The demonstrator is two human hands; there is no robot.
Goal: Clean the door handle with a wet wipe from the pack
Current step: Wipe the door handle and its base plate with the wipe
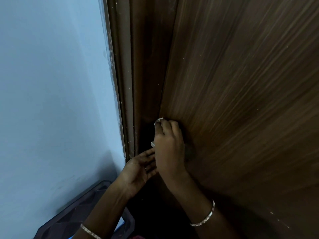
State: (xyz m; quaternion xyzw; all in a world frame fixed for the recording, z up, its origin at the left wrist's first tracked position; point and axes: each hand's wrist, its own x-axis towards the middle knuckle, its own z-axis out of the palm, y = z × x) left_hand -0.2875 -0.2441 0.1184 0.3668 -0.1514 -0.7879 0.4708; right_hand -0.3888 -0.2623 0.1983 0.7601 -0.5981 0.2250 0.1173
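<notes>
My right hand (170,145) presses a white wet wipe (158,122) against the edge of the brown wooden door (241,83), and only a small corner of the wipe shows above my fingers. A small pale metal piece of the door handle (153,144) pokes out to the left of that hand; the rest is hidden behind it. My left hand (140,167) sits just below, palm up, fingers apart and reaching toward the door edge, holding nothing. The wipe pack is not in view.
The dark brown door frame (127,83) runs down the middle, with a pale blue wall (51,83) to its left. A dark bin or crate (82,209) stands low at the left beneath my left forearm.
</notes>
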